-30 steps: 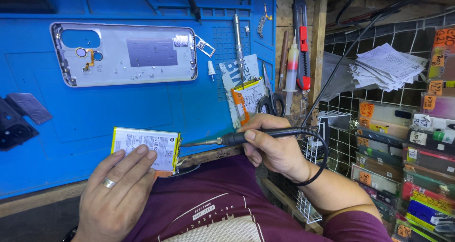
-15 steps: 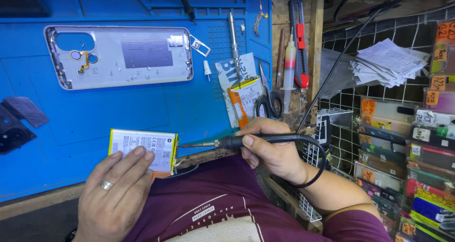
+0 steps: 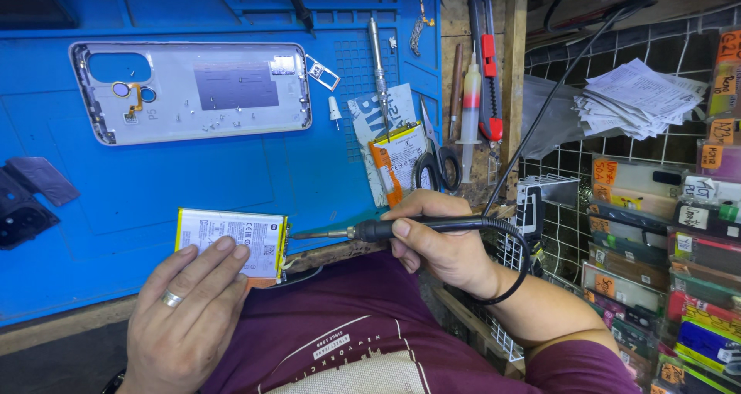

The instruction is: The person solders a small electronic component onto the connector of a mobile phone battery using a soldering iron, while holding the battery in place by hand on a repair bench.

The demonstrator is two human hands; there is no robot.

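Note:
A flat white phone battery (image 3: 231, 240) with yellow edges lies at the near edge of the blue work mat (image 3: 201, 170). My left hand (image 3: 185, 313), a ring on one finger, presses down on the battery's near side with the fingertips. My right hand (image 3: 440, 240) grips the black handle of a soldering iron (image 3: 386, 229). Its metal tip points left and reaches the battery's right edge, where thin wires stick out. The iron's black cable loops around my right wrist and runs up to the right.
A silver phone back cover (image 3: 193, 89) lies inside-up at the mat's far side. Dark phone parts (image 3: 31, 197) sit at the left. Scissors (image 3: 436, 158), a second battery (image 3: 401, 158), a syringe (image 3: 469, 108), a red-handled cutter (image 3: 488, 70) and tweezers lie right. Wire racks of packaged parts (image 3: 664, 263) stand right.
Both hands keep the same pose on the battery and iron. The view has shifted slightly; the iron's tip stays at the battery's right edge.

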